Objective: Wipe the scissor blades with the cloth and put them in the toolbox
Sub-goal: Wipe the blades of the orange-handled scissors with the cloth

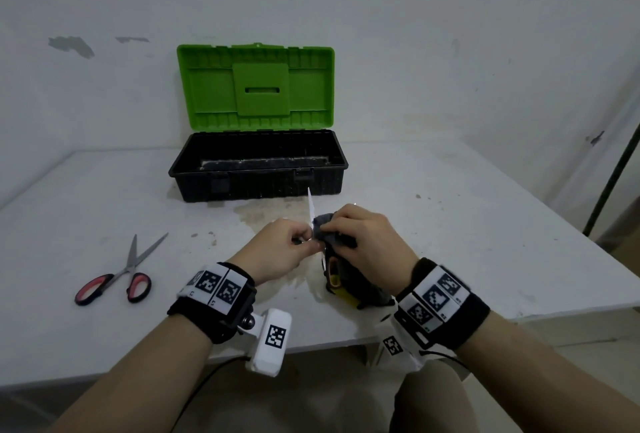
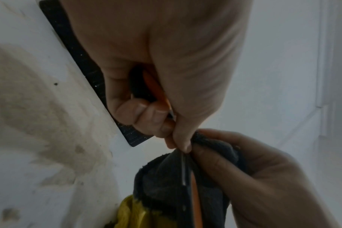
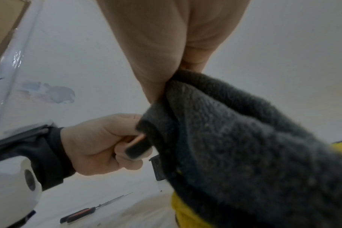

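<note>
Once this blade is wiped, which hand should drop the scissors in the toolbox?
Left, probably. The left hand already grips the scissors by the handle, while the right hand is busy pinching the cloth. The open toolbox sits straight ahead.

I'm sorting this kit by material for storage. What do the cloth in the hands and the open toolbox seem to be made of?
The cloth: dark grey, fuzzy, looped pile with a yellow part, likely microfibre or terry, matte. The toolbox: moulded plastic by the look, with a ribbed black base, a bright green lid with a slight sheen, and scuffs and dust inside.
</note>
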Demonstrator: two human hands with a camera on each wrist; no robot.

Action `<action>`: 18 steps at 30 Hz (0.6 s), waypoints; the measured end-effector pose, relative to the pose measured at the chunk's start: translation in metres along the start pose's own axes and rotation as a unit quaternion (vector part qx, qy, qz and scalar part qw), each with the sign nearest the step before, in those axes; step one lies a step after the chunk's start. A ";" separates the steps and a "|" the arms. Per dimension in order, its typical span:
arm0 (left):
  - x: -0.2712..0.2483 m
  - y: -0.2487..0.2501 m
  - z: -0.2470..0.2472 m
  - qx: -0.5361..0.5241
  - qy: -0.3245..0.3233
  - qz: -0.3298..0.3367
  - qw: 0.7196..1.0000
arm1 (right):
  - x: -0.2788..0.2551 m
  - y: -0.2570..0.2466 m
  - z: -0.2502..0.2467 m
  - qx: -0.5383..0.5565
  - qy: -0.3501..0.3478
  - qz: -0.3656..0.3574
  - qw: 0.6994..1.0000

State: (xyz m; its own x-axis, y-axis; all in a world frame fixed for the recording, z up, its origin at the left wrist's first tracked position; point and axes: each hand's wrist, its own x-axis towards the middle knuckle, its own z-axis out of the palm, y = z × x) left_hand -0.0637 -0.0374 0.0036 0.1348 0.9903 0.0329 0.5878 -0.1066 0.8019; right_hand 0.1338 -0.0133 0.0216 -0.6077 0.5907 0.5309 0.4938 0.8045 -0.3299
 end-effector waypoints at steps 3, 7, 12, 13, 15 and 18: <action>-0.001 0.002 -0.002 0.003 -0.003 0.017 1.000 | 0.001 0.002 0.001 -0.007 0.001 0.013 1.000; -0.003 0.003 -0.002 0.027 0.014 0.028 0.999 | 0.007 0.015 -0.006 -0.015 0.050 0.084 0.995; -0.003 -0.006 -0.001 0.042 0.013 0.012 0.999 | 0.009 0.029 -0.018 -0.028 0.114 0.134 0.984; -0.001 -0.007 -0.002 0.037 0.013 0.010 0.999 | 0.007 0.023 -0.017 -0.017 0.120 0.112 0.986; 0.001 -0.008 -0.002 0.028 0.009 0.009 1.000 | 0.002 0.010 -0.011 0.007 0.103 0.063 0.993; 0.004 -0.006 0.001 0.010 -0.002 0.013 1.000 | -0.002 0.002 0.001 0.016 0.048 0.033 0.998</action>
State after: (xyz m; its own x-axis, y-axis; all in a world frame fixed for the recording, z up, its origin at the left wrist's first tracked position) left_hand -0.0663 -0.0332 -0.0015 0.1542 0.9867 0.0516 0.5991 -0.1349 0.7892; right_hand 0.1351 -0.0123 0.0189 -0.5114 0.6343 0.5797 0.5098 0.7671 -0.3895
